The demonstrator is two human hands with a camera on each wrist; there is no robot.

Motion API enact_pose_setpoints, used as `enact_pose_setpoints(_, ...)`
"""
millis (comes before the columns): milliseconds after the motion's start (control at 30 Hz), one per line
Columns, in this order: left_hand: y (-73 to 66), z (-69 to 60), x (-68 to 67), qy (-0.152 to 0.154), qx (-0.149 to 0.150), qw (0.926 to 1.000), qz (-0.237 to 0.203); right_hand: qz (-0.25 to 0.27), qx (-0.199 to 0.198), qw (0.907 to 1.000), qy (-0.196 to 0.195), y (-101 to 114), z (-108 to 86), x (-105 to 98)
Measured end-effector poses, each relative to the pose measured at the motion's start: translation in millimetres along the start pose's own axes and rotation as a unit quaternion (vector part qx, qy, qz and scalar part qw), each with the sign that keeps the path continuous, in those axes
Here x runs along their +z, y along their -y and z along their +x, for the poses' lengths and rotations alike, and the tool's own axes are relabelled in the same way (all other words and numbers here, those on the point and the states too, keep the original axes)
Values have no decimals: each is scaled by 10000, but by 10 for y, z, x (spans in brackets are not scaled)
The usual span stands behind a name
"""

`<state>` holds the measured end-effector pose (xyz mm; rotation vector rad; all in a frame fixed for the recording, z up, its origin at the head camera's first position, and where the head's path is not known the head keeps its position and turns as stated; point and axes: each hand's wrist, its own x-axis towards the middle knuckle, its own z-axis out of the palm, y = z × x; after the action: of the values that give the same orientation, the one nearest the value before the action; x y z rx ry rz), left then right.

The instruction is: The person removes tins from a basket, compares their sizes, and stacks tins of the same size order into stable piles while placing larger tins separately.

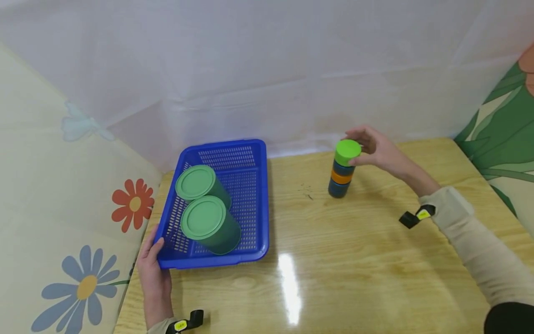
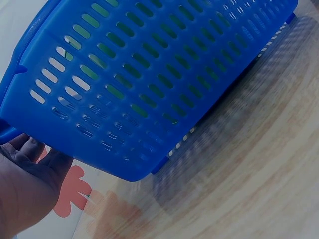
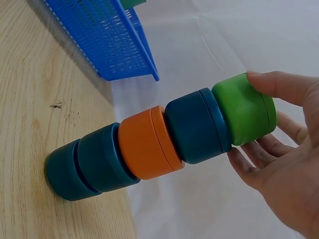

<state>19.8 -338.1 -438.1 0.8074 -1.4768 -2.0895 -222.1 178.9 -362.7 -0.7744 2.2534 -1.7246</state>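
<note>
A blue perforated plastic basket (image 1: pixel 260 208) stands on the left of the table. Inside it are two large green lidded canisters (image 1: pixel 203 218). My left hand (image 1: pixel 154 264) grips the basket's near-left corner, thumb on the rim; in the left wrist view its fingers (image 2: pixel 30 149) are under the edge. To the right rises an upright stack of small round lidded jars: a bright green jar (image 3: pixel 244 109) on top, then a dark teal jar (image 3: pixel 197 127), an orange jar (image 3: pixel 149 143) and two more teal ones (image 3: pixel 107 159). My right hand (image 1: pixel 377 150) holds the green jar between thumb and fingers.
The wooden table (image 1: pixel 333 260) backs onto a white cloth (image 1: pixel 292 69). Small dark marks (image 1: pixel 307 191) lie on the wood between basket and stack. Flower-printed panels (image 1: pixel 87 287) border both sides.
</note>
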Motion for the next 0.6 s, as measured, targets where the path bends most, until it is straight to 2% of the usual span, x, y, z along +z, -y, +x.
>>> enact_pose_setpoints(300, 8, -3, -2, -14, 23, 10000, -13, 109, -28, 9999, 15, -5, -26, -2)
enact_pose_setpoints(600, 9, 5, -2, 18, 52, 10000, 21, -102, -26, 9999, 21, -56, -46, 4)
